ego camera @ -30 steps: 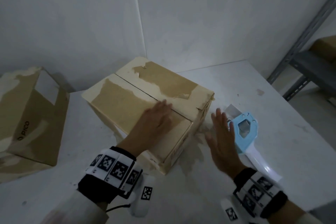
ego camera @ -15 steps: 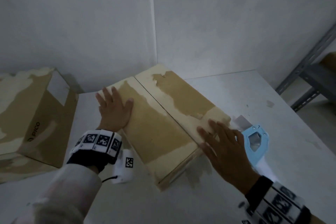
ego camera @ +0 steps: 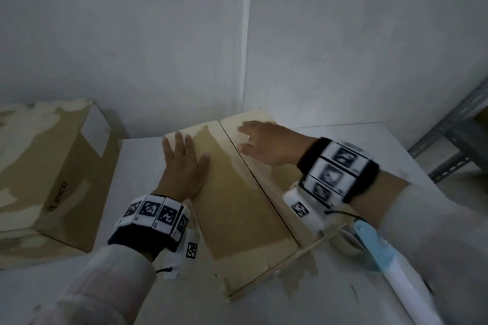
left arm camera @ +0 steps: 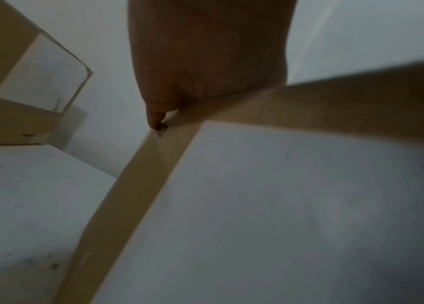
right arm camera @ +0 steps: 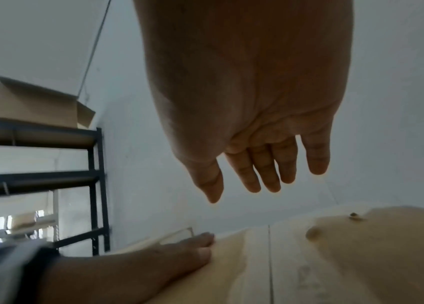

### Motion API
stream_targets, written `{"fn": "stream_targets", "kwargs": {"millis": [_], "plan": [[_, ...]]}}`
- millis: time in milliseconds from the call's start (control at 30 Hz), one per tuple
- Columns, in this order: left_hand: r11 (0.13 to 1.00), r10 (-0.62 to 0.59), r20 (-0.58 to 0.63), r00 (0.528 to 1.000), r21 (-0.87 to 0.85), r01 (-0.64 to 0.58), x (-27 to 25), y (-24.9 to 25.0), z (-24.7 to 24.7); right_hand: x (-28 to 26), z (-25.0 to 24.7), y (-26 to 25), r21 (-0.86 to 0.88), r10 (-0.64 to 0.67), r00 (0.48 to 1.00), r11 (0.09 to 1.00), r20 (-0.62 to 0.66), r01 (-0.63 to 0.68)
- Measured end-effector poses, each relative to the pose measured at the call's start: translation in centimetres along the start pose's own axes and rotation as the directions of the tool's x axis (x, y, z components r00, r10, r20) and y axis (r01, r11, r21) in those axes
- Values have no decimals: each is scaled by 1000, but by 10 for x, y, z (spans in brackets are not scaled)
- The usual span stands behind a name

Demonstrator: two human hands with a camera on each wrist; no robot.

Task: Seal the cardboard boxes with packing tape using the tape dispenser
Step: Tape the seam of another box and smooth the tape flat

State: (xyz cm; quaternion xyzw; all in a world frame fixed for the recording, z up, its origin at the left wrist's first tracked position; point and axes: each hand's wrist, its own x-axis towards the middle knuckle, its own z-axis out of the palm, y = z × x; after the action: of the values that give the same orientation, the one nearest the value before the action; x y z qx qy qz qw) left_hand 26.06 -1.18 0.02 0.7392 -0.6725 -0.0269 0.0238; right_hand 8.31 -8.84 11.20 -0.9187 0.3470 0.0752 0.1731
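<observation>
Cardboard boxes stand on a white table [ego camera: 369,145] set in a corner of white walls. Places below are given relative to the middle box [ego camera: 237,206], whose two top flaps lie closed with a dark seam between them; no tape can be made out along that seam.

Well left of the middle box sits a second box [ego camera: 52,166] printed "PICO", bearing a white label; its left part is cut off by the frame edge.

On the left flap of the middle box the left hand [ego camera: 182,166] lies flat, fingers straight and slightly spread, holding nothing. The left wrist view is blurred and shows only the heel of that hand [left arm camera: 205,51] against the box edge; the fingers are hidden there.

Over the right flap, at the far end, the right hand [ego camera: 266,142] is motion-blurred, fingers extended and empty. The right wrist view shows its fingers [right arm camera: 257,170] straight and raised above the cardboard; contact cannot be confirmed.

Just beside the near right corner of the middle box lies the light blue tape dispenser [ego camera: 375,245], touched by neither hand. The right forearm covers its head, and the white handle is cut off at the bottom edge.

Far right, a grey metal shelf rack [ego camera: 454,134] is partly in frame.
</observation>
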Motion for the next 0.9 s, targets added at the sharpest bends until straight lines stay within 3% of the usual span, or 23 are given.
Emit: {"fn": "stream_targets", "kwargs": {"millis": [133, 233, 267, 367, 467, 567, 633, 800, 900], "plan": [[997, -71, 12, 997, -12, 71, 1, -4, 4, 48, 0, -11, -74, 24, 991, 997, 129, -14], [998, 16, -14, 1000, -63, -16, 0, 4, -5, 72, 11, -14, -128, 33, 970, 992, 242, -2], [992, 40, -73, 997, -118, -49, 1, 5, -6, 76, 14, -15, -154, 48, 962, 988, 268, -7], [1000, -4, 5, 1000, -21, 5, 3, 0, -8, 81, 17, -18, -202, 80, 949, 979, 303, -18], [986, -165, 70, 984, 17, 164, -1, 2, 0, 72, 19, -15, -199, 73, 934, 980, 349, -2], [931, -313, -43, 949, -213, 297, -1, 9, -2, 57, 25, -11, -189, 57, 927, 982, 370, 15], [928, -327, -54, 944, -205, 310, 0, 13, -4, 45, 28, -10, -180, 52, 922, 984, 383, 19], [914, -353, 70, 933, -187, 360, 4, 3, 2, 12, 35, -12, -144, 55, 915, 990, 399, 3], [891, -383, 57, 922, -239, 385, 0, 10, -6, -11, 36, -10, -108, 44, 906, 994, 421, 2]]}}
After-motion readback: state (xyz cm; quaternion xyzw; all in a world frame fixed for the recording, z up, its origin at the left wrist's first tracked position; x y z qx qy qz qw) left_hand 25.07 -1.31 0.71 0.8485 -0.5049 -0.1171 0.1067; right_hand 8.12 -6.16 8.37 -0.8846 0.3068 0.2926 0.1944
